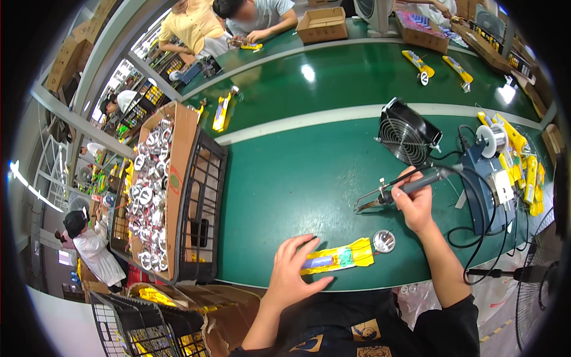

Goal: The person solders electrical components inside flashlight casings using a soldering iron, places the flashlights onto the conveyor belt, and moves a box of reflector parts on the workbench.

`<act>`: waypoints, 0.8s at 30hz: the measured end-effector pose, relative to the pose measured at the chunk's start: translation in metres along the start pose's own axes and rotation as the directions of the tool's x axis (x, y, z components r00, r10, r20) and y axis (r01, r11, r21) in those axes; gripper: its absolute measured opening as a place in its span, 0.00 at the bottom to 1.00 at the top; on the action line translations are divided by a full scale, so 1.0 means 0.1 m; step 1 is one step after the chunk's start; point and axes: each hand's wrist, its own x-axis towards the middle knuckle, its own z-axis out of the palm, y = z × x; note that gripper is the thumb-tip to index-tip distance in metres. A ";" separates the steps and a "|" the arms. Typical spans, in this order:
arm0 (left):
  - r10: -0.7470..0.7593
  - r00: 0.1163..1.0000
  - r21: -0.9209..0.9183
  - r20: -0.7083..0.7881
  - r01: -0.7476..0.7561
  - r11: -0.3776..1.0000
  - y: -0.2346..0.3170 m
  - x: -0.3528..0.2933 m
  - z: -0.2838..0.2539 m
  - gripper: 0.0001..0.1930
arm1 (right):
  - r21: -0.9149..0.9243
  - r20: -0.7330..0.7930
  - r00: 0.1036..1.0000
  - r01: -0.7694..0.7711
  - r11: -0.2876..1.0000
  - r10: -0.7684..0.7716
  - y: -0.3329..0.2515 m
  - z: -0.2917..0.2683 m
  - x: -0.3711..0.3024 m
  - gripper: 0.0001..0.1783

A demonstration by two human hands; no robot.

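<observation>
My right hand [414, 199] is closed around the dark handle of a soldering iron [429, 180], which has a thin wire-feed tube fixed along it. The iron's tip points left, above the green table. Nearer to me lies a yellow plastic casing [361, 252] with a purple cylindrical cell [319, 262] and a small green circuit board [345, 257] in it. A round silvery reflector [383, 241] sits at its right end. My left hand [291, 269] is at the casing's left end, thumb and fingers spread apart on either side of it.
At left, a cardboard box [184, 140] of silvery reflectors stands in a black crate [205, 202]. A black fan [409, 132], a blue soldering station [479, 193], a solder spool [491, 140] and yellow casings [529, 172] occupy the right. Behind runs a green conveyor [333, 74]; co-workers sit beyond.
</observation>
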 end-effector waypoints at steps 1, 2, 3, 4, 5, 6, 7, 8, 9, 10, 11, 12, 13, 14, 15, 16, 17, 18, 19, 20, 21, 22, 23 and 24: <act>0.011 1.000 0.005 -0.004 -0.011 1.000 -0.02 0.02 -0.04 0.23 | -0.085 0.007 1.000 0.027 0.996 -0.027 0.02 -0.02 0.01 0.07; 0.041 0.996 0.092 0.083 -0.048 0.995 -0.04 0.04 -0.07 0.22 | -0.118 -0.006 0.996 0.092 0.989 -0.093 0.06 -0.02 0.01 0.06; 0.061 0.983 0.175 0.171 -0.092 0.980 -0.07 0.07 -0.10 0.22 | -0.153 -0.017 0.987 0.155 0.976 -0.160 0.10 -0.02 0.01 0.06; 0.065 0.980 0.156 0.190 -0.095 0.983 -0.08 0.11 -0.12 0.20 | -0.159 -0.021 0.985 0.166 0.973 -0.172 0.10 -0.03 0.02 0.07; 0.076 0.979 0.159 0.187 -0.107 0.982 -0.09 0.17 -0.17 0.20 | -0.158 -0.054 0.979 0.188 0.970 -0.198 0.08 -0.02 0.02 0.08; 0.079 0.979 0.199 0.190 -0.117 0.973 -0.11 0.23 -0.22 0.19 | -0.197 -0.052 0.967 0.234 0.952 -0.248 0.08 -0.03 0.04 0.07; 0.080 0.978 0.240 0.192 -0.125 0.963 -0.13 0.30 -0.29 0.17 | -0.234 -0.047 0.954 0.279 0.931 -0.298 0.08 -0.04 0.05 0.07; 0.079 0.984 0.245 0.162 -0.117 0.962 -0.16 0.39 -0.36 0.17 | -0.348 -0.040 0.947 0.287 0.893 -0.320 0.11 -0.09 0.06 0.05; 0.113 0.987 0.271 0.118 -0.141 0.952 -0.23 0.50 -0.41 0.18 | -0.404 -0.017 0.962 0.244 0.882 -0.274 0.10 -0.14 0.07 0.06; 0.091 0.992 0.233 0.082 -0.108 0.966 -0.29 0.60 -0.48 0.19 | -0.435 -0.005 0.961 0.246 0.866 -0.276 0.07 -0.15 0.10 0.06; 0.068 0.997 0.193 0.048 -0.076 0.978 -0.34 0.72 -0.54 0.21 | -0.466 0.006 0.961 0.248 0.849 -0.277 0.03 -0.15 0.12 0.06; -0.060 0.998 0.035 0.025 0.059 0.998 -0.42 0.87 -0.58 0.21 | -0.458 -0.009 0.957 0.253 0.852 -0.289 0.04 -0.17 0.14 0.06; -0.020 1.000 0.055 -0.022 0.021 0.998 -0.47 1.07 -0.63 0.20 | -0.453 -0.020 0.954 0.259 0.853 -0.301 0.03 -0.17 0.14 0.06; 0.083 0.993 0.154 -0.078 -0.070 0.986 -0.59 1.29 -0.67 0.20 | -0.476 -0.020 0.950 0.265 0.839 -0.311 0.04 -0.15 0.14 0.06; 0.109 0.983 0.155 -0.146 -0.086 0.984 -0.71 1.54 -0.66 0.20 | -0.531 -0.009 0.945 0.273 0.802 -0.327 0.07 -0.16 0.13 0.06; 0.118 0.975 0.164 -0.187 -0.088 0.982 -0.76 1.87 -0.59 0.19 | -0.593 0.001 0.948 0.258 0.763 -0.319 0.05 -0.21 0.09 0.07; 0.127 0.963 0.147 -0.238 -0.094 0.985 -0.83 2.19 -0.52 0.19 | -0.640 0.016 0.951 0.248 0.727 -0.310 0.05 -0.23 0.07 0.07; 0.092 0.954 0.109 -0.286 -0.063 0.992 -0.93 2.55 -0.38 0.19 | -0.629 0.001 0.960 0.220 0.746 -0.281 0.04 -0.27 0.05 0.07; 0.125 0.921 0.218 -0.370 -0.045 0.975 -1.10 2.89 -0.31 0.19 | -0.605 -0.003 0.965 0.207 0.769 -0.262 0.01 -0.25 0.06 0.07; 0.048 0.892 0.234 -0.450 0.066 0.970 -1.14 3.15 -0.29 0.19 | -0.584 0.005 0.967 0.210 0.784 -0.255 -0.02 -0.23 0.08 0.07; -0.018 0.866 0.253 -0.500 0.166 0.953 -1.25 3.37 -0.30 0.20 | -0.571 0.020 0.971 0.206 0.794 -0.237 -0.06 -0.20 0.11 0.08; -0.087 0.859 0.279 -0.504 0.257 0.925 -1.35 3.55 -0.29 0.21 | -0.563 0.008 0.973 0.195 0.803 -0.231 -0.06 -0.18 0.11 0.08; -0.157 0.849 0.302 -0.505 0.344 0.889 -1.44 3.69 -0.24 0.22 | -0.556 -0.007 0.975 0.179 0.812 -0.220 -0.05 -0.19 0.11 0.08; -0.152 0.849 0.302 -0.506 0.340 0.891 -1.56 3.76 -0.21 0.22 | -0.557 -0.009 0.974 0.182 0.810 -0.224 -0.03 -0.18 0.11 0.08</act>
